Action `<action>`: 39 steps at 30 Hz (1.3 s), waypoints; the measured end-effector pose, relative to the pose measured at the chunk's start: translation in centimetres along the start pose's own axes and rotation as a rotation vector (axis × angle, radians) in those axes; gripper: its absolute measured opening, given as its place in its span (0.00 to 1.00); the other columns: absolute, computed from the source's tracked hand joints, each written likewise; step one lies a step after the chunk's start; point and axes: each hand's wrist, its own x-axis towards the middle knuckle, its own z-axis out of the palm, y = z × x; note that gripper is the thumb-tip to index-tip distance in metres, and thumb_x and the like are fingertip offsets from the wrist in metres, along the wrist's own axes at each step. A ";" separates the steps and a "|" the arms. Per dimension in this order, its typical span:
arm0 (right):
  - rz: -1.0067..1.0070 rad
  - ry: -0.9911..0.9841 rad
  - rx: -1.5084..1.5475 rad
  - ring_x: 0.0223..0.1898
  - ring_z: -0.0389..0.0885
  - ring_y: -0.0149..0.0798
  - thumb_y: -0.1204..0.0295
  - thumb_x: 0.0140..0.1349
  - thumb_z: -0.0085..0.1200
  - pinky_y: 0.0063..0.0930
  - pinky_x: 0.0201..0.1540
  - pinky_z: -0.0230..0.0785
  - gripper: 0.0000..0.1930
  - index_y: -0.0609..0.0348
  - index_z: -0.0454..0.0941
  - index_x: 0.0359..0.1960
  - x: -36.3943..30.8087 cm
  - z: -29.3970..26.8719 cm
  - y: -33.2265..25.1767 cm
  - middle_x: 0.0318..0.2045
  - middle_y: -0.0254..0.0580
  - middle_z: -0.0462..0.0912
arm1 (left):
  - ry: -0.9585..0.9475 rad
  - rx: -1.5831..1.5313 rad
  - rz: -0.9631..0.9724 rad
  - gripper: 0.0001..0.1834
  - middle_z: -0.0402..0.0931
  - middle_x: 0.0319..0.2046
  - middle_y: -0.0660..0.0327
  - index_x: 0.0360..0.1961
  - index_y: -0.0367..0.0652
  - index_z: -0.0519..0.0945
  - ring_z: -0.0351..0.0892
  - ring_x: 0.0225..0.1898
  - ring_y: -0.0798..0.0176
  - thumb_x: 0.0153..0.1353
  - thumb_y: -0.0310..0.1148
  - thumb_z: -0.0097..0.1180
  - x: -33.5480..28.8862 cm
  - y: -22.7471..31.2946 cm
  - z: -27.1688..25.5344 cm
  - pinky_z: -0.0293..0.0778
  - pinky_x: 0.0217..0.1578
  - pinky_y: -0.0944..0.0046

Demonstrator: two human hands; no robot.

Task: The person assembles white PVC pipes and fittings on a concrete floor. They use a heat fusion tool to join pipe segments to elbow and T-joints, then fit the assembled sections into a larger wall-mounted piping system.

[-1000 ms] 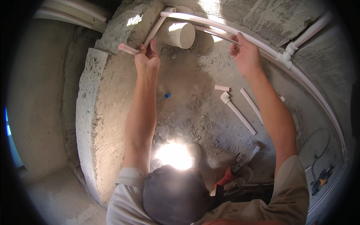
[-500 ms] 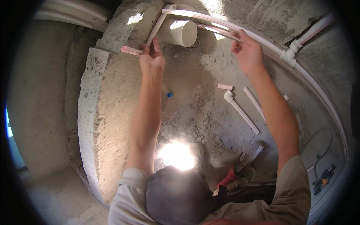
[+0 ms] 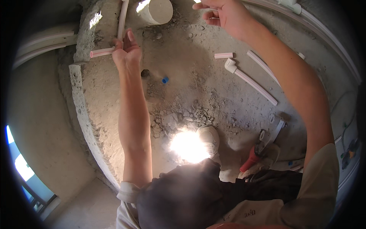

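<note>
At the upper left my left hand point(image 3: 127, 53) is closed round a white pipe with pink stripes point(image 3: 122, 23), where a short pipe piece point(image 3: 101, 52) sticks out to the left. The joint between the two is hidden by my fingers. My right hand point(image 3: 227, 17) is raised at the top edge, its fingers loosely bent and apart, with nothing visible in them. Between the hands, a wide round pale pipe end point(image 3: 160, 12) juts from the wall.
On the dusty floor lie a short pipe piece point(image 3: 223, 55), a pipe with an elbow point(image 3: 253, 84), another pipe point(image 3: 263, 68) and a small blue cap point(image 3: 165, 80). A red-handled tool point(image 3: 251, 160) rests near my shoe point(image 3: 209, 139). A concrete ledge point(image 3: 82, 86) runs along the left.
The view has shifted, so the upper long pipe is mostly out of the picture. My right hand has moved left and away from the long pipe; my left hand keeps its grip.
</note>
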 end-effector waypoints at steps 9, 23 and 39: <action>0.050 0.032 -0.089 0.31 0.82 0.30 0.67 0.74 0.55 0.29 0.35 0.77 0.11 0.58 0.78 0.51 -0.4 -1.2 0.3 0.40 0.41 0.85 | 0.016 -0.066 -0.076 0.16 0.77 0.60 0.44 0.62 0.42 0.72 0.81 0.61 0.38 0.82 0.39 0.44 0.2 0.3 -0.2 0.88 0.55 0.44; 0.055 0.146 -0.096 0.31 0.85 0.33 0.68 0.73 0.55 0.31 0.36 0.80 0.10 0.58 0.81 0.49 0.0 -1.9 0.6 0.39 0.40 0.87 | -0.034 0.045 -0.114 0.13 0.79 0.36 0.58 0.46 0.40 0.78 0.80 0.39 0.54 0.78 0.40 0.52 0.5 0.7 -1.1 0.78 0.38 0.57; 0.048 -0.070 -0.499 0.30 0.78 0.26 0.62 0.70 0.61 0.25 0.36 0.74 0.12 0.60 0.83 0.42 -2.6 2.5 1.1 0.29 0.30 0.82 | -0.077 0.314 -0.144 0.18 0.63 0.23 0.68 0.41 0.44 0.77 0.61 0.26 0.65 0.72 0.49 0.61 -1.2 1.0 -1.6 0.59 0.31 0.62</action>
